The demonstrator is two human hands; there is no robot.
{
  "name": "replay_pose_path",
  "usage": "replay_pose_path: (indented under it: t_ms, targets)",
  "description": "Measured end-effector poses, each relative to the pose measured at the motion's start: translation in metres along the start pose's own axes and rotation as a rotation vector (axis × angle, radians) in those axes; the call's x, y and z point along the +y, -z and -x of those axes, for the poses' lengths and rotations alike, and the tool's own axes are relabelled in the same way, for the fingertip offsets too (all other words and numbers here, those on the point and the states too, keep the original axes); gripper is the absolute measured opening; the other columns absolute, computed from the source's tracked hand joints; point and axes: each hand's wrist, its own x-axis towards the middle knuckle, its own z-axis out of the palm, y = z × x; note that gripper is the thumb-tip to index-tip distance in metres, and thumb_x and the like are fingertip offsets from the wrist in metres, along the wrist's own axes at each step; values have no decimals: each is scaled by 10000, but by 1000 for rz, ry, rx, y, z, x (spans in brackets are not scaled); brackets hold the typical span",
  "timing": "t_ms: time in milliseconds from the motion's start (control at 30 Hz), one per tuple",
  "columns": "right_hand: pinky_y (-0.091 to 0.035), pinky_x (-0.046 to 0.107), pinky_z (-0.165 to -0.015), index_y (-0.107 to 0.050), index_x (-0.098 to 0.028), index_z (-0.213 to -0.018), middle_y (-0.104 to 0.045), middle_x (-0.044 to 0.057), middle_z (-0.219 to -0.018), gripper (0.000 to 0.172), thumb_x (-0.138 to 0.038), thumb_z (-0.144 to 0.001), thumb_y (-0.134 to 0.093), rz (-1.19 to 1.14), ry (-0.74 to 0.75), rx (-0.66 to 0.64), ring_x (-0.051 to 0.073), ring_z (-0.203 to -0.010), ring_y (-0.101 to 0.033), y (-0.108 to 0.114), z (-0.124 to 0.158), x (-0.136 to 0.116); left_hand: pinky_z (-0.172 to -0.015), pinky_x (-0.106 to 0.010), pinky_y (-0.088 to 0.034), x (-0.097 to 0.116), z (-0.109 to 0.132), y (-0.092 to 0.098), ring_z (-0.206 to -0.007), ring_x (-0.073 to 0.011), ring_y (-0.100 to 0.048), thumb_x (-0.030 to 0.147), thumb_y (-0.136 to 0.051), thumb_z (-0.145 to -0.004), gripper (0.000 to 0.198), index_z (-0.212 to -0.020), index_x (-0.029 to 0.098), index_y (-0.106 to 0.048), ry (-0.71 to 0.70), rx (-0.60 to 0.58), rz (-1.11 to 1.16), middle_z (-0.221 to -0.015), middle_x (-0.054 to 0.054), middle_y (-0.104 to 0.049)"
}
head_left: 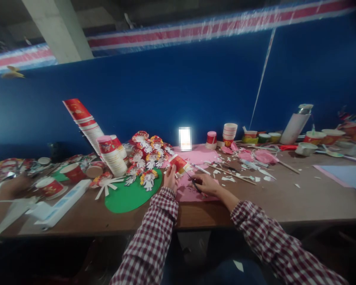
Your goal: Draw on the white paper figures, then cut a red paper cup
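Note:
My left hand [171,178] is closed on a red and white paper cup [178,162] above pink paper [190,186]. To its right, my right hand [204,184] grips dark-handled scissors [195,184], whose blades point at the cup's lower right edge. Left of my hands, cut-out paper figures [148,180] with red and yellow trim lie piled on and behind a green sheet [121,200]. White paper strips [108,186] fan out at the sheet's left edge.
Tall stacks of paper cups [114,158] lean at the left, near a white power strip [67,204]. Another person's hand [16,186] is at the far left. Scraps, sticks and a white bottle [296,126] lie or stand at the right. A blue partition [178,91] rises behind.

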Motion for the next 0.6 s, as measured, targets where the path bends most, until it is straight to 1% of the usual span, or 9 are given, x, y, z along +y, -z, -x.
replay_pose_path:
  t_ms: [100,300,600]
  targets:
    - [-442,230,-553,-685,-138,-1025,-685,53,-741,379,-416,-786,-588,-1,4,4,155,-636,-603,0,1,-2,-584,-244,-507,1,-1,0,-565,-109,-622,398,-772,-614,350,-791,161,-584,18,6,-13,-663,2,-653]
    - [-406,219,-524,-693,-136,-960,-645,29,-661,336,-402,-791,-575,-1,8,-6,137,-582,-560,3,1,-7,-664,-290,-519,2,0,0,-640,-125,-642,376,-750,-656,303,-807,170,-589,20,3,-11,-748,-7,-674]
    - [-376,214,-520,-699,-135,-905,-632,25,-665,334,-420,-784,-572,-11,9,6,127,-577,-529,5,2,-10,-706,-312,-522,2,1,0,-687,-138,-650,350,-743,-674,271,-814,168,-599,5,11,17,-806,-19,-684]
